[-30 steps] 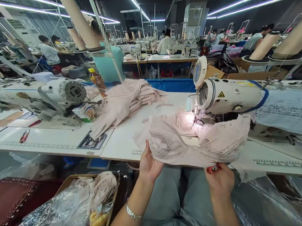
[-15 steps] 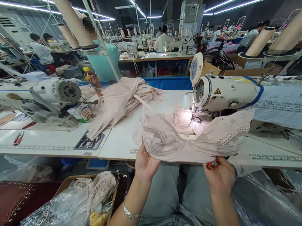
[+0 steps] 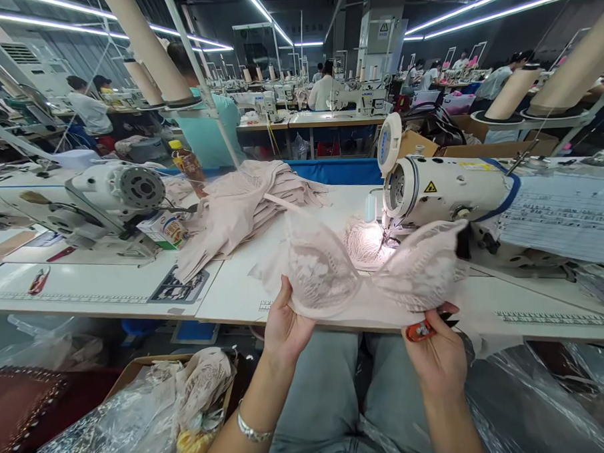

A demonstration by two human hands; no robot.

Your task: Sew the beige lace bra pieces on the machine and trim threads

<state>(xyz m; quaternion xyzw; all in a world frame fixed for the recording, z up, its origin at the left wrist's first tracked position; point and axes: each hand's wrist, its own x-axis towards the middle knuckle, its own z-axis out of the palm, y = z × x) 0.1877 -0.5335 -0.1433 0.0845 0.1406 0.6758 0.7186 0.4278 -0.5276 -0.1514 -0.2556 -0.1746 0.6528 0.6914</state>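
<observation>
A pale pink lace bra (image 3: 324, 272) is stretched out between my two hands in front of the sewing machine, its cups side by side and slightly blurred. My left hand (image 3: 289, 327) pinches the lower edge at the left cup, thumb up. At the lower edge of the right cup, my right hand (image 3: 438, 354) is closed on the fabric. The same hand also holds red-handled thread snips (image 3: 419, 330), their dark tip poking out past the fingers. Behind the bra, more pink lace (image 3: 365, 240) lies under the lit needle of the sewing machine (image 3: 440, 184).
Stacked pink bra pieces (image 3: 241, 206) lie left of centre on the white table (image 3: 235, 299). Another machine (image 3: 91, 202) stands at left, near a small carton (image 3: 162, 229) and a bottle (image 3: 186, 165). Below is a box (image 3: 133, 374) with plastic and lace. Co-workers sit beyond.
The bra has turned in my hands: the cups look different and its right side has swung inward. More of the snips shows in my right hand. Both hands have shifted only slightly.
</observation>
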